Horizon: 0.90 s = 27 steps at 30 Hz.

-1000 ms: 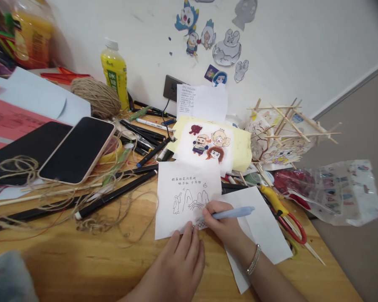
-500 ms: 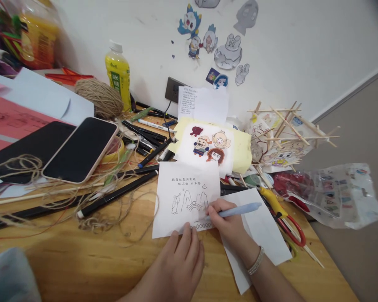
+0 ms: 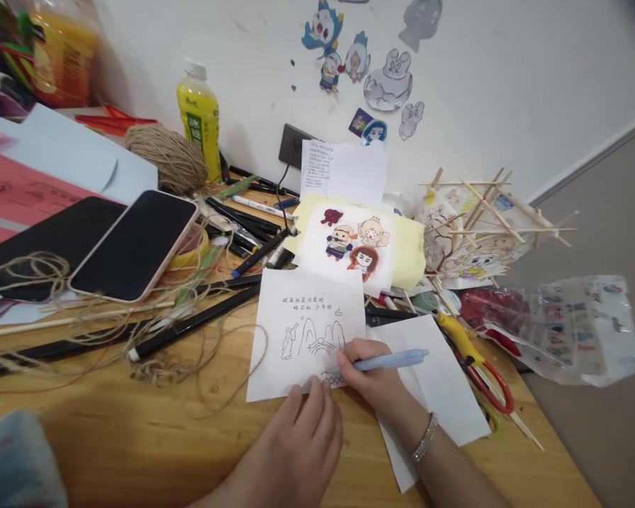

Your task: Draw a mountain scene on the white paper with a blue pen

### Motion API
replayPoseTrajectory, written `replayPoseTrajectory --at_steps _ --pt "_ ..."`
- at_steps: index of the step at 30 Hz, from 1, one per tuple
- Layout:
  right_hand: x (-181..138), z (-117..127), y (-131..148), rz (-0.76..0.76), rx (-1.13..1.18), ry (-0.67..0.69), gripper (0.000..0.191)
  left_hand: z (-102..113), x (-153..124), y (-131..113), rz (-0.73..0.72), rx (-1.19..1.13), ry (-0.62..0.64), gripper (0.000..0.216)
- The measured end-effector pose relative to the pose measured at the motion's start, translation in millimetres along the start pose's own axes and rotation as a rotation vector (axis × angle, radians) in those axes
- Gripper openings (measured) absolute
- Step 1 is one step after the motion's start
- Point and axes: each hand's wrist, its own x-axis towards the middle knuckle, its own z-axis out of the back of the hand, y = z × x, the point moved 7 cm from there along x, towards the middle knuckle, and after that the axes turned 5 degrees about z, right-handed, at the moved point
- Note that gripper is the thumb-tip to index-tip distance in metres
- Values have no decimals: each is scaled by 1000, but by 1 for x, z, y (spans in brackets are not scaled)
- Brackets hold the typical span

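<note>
A light blue pen (image 3: 396, 359) sits in my right hand (image 3: 373, 374), its tip end low over a white sheet of paper (image 3: 267, 374). The sheet bears black line drawings of a robed figure, peaks and a bridge, two lines of Chinese characters on top and a zigzag pattern near the lower edge. My left hand (image 3: 304, 437) lies flat with fingers stretched out, fingertips on the sheet's lower edge. The pen's point is hidden by my right fingers. Partly under my right wrist lies a second white sheet (image 3: 444, 374).
Left are a phone (image 3: 135, 243), loose twine, a twine ball (image 3: 166, 156) and black markers (image 3: 195, 321). Behind stand a yellow drink bottle (image 3: 198, 116) and a sheet of coloured cartoon figures (image 3: 349, 243). Right are a stick frame (image 3: 487, 226), red-handled scissors (image 3: 500, 388) and a plastic bag (image 3: 582, 331).
The drawn-on sheet has shifted slightly left. My right hand has moved a little left with the pen, while my left hand stays nearly in place.
</note>
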Motion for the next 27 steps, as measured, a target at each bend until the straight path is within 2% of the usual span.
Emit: replayPoseTrajectory --at_steps 15,20,27 --pt "0 0 1 15 -38 14 36 -7 -3 -3 -5 -1 49 43" --pt "-1 2 -5 -58 -20 -13 37 -7 -2 -3 -8 1 59 44" --pt "-3 1 -7 -70 0 -12 37 5 3 1 14 -2 -15 36"
